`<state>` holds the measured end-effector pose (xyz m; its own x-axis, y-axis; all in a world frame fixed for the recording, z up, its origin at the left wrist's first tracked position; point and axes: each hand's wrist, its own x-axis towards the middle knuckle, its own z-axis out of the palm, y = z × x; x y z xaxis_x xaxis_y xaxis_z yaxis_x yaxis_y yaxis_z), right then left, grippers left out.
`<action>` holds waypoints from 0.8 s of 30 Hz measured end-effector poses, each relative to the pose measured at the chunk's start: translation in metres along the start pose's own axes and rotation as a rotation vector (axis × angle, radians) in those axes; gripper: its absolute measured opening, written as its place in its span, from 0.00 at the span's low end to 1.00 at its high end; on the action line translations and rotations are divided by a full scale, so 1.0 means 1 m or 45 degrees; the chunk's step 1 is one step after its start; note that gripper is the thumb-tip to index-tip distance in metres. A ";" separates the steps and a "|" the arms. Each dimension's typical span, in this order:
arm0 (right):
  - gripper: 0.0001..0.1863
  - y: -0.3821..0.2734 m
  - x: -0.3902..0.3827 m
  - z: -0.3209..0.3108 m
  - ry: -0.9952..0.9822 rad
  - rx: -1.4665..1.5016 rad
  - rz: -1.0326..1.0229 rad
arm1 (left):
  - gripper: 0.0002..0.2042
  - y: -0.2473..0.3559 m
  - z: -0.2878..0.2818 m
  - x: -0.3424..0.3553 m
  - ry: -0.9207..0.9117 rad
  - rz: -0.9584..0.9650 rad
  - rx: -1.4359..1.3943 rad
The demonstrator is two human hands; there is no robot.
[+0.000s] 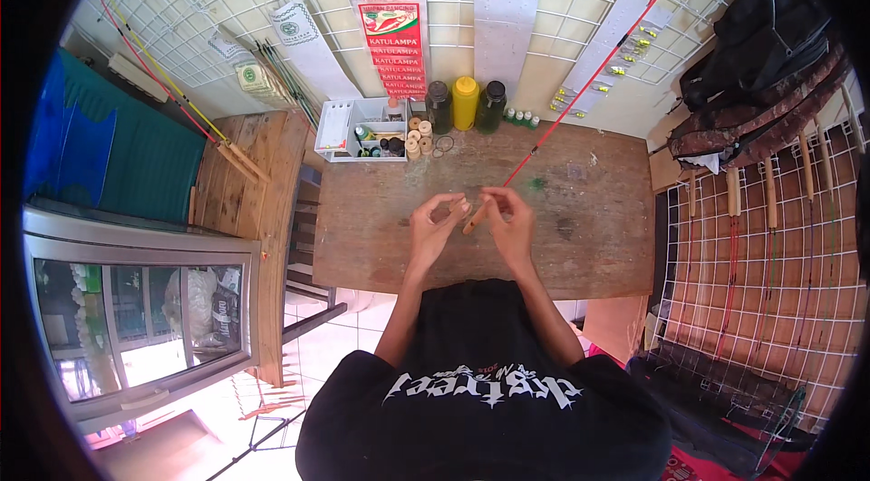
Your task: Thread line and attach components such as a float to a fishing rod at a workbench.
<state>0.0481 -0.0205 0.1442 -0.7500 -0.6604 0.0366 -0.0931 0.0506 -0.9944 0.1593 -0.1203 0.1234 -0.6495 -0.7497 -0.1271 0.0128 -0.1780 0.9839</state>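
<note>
Above the middle of the wooden table (381, 236), my left hand (433, 225) has its fingertips pinched together on something too small to make out, just left of a fishing rod's cork handle (470, 225). My right hand (508, 225) is also closed in a pinch, over the rod where it meets the handle; what exactly sits between those fingertips is hidden. From there the thin red rod (580, 87) rises diagonally to the upper right. Wooden spools (419, 141) and some small dark rings (443, 145) lie beyond my hands.
A white organizer (335, 141), dark bottles (491, 109), a yellow squeeze bottle (466, 105) and small vials (522, 118) line the table's back. Wire grids hold packets (390, 46) and rods (771, 195). A glass-framed case (136, 318) stands left; bags (752, 46) hang upper right.
</note>
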 end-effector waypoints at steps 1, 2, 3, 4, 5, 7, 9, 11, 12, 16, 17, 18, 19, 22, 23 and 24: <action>0.11 0.001 0.000 -0.003 0.140 -0.192 -0.128 | 0.13 -0.001 0.001 0.002 0.000 -0.001 0.000; 0.11 0.003 0.000 -0.005 0.139 -0.192 -0.126 | 0.13 -0.001 0.002 0.005 -0.022 -0.019 0.029; 0.13 0.007 0.001 -0.007 0.298 -0.262 -0.131 | 0.13 -0.002 0.002 0.007 -0.044 -0.038 0.058; 0.16 0.011 0.001 -0.010 0.463 -0.335 -0.133 | 0.13 -0.001 0.003 0.010 -0.048 -0.042 0.058; 0.16 0.019 0.004 -0.013 0.466 -0.336 -0.129 | 0.13 0.002 0.005 0.011 -0.054 -0.040 0.055; 0.16 0.029 0.017 -0.015 0.421 -0.241 -0.282 | 0.13 0.002 0.008 0.012 -0.060 -0.038 0.053; 0.14 0.028 0.022 -0.018 0.247 -0.066 -0.182 | 0.13 -0.005 0.008 0.015 -0.039 0.021 -0.016; 0.12 0.029 0.028 -0.020 0.071 0.111 -0.085 | 0.13 -0.014 0.006 0.019 -0.073 0.006 -0.005; 0.11 0.033 0.030 -0.021 -0.011 0.069 -0.086 | 0.14 -0.019 0.005 0.021 -0.110 -0.010 0.005; 0.07 0.031 0.033 -0.020 -0.107 -0.043 -0.057 | 0.15 -0.021 0.008 0.025 -0.104 -0.014 -0.058; 0.07 0.029 0.032 -0.019 -0.108 -0.043 -0.056 | 0.15 -0.023 0.007 0.025 -0.108 -0.053 -0.120; 0.06 0.026 0.032 -0.018 -0.085 -0.041 -0.047 | 0.16 -0.025 0.007 0.026 -0.113 -0.092 -0.182; 0.05 0.026 0.032 -0.017 -0.058 -0.041 -0.037 | 0.16 -0.027 0.006 0.027 -0.117 -0.094 -0.182; 0.05 0.029 0.032 -0.015 -0.004 -0.110 -0.120 | 0.13 -0.034 0.004 0.028 -0.185 -0.135 -0.262; 0.05 0.029 0.032 -0.014 -0.005 -0.109 -0.119 | 0.13 -0.037 0.004 0.027 -0.157 -0.165 -0.279; 0.05 0.029 0.032 -0.013 -0.004 -0.101 -0.117 | 0.12 -0.040 0.004 0.026 -0.128 -0.194 -0.297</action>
<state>0.0133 -0.0303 0.1178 -0.7341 -0.6672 0.1267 -0.2126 0.0487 -0.9759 0.1386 -0.1303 0.0808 -0.7293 -0.6383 -0.2464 0.0764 -0.4339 0.8977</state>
